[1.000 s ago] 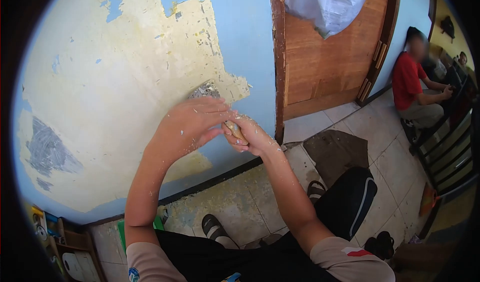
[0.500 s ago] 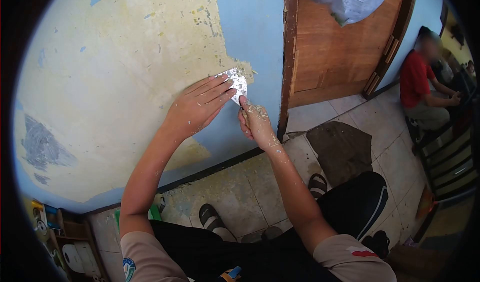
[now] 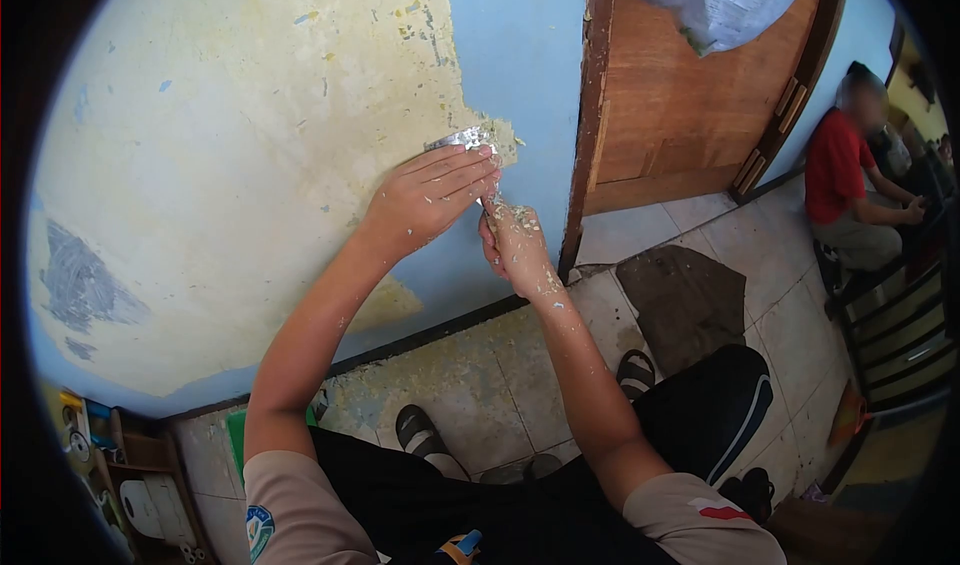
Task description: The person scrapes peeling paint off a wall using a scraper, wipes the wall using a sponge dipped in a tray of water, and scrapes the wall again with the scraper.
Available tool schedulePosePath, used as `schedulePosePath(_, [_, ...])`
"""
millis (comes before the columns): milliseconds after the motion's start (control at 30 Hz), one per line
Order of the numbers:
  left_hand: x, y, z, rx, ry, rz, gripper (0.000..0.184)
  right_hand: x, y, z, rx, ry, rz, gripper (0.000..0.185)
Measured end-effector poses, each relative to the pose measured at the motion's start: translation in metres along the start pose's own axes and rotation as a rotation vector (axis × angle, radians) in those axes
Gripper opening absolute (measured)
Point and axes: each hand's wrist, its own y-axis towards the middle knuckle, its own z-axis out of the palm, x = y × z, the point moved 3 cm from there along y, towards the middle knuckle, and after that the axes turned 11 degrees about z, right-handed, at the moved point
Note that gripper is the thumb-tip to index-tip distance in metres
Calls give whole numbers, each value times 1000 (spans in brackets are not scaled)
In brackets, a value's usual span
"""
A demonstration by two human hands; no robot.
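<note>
My right hand [image 3: 520, 250], speckled with paint flakes, is wrapped round the handle of a paint scraper [image 3: 455, 140]. Its metal blade lies against the wall [image 3: 250, 155], near the ragged border between the scraped cream area and the blue paint [image 3: 515, 55]. With fingers stretched flat, my left hand [image 3: 420, 200] presses on the blade and hides most of it. Loose flakes cling beside the blade's upper right edge. Much of the handle is hidden within my right hand.
A wooden door [image 3: 680, 115] with a plastic bag [image 3: 725, 5] stands right of the wall. A brown cloth [image 3: 685, 295] lies on the tiles. At the far right sits a person in a red shirt [image 3: 835, 165]. A small shelf [image 3: 145, 455] stands lower left.
My left hand has slid to the right over the blade and now covers more of it. The right hand keeps its grip on the scraper. The view has shifted slightly.
</note>
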Motion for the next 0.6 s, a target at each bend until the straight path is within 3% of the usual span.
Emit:
schedulePosePath(533, [13,15,-7,-115,25,0,30,26,3,4,77,51,48,63])
schedulePosePath(600, [19,26,-17,-161,3,-116,28,45,2,6,114,74,51,63])
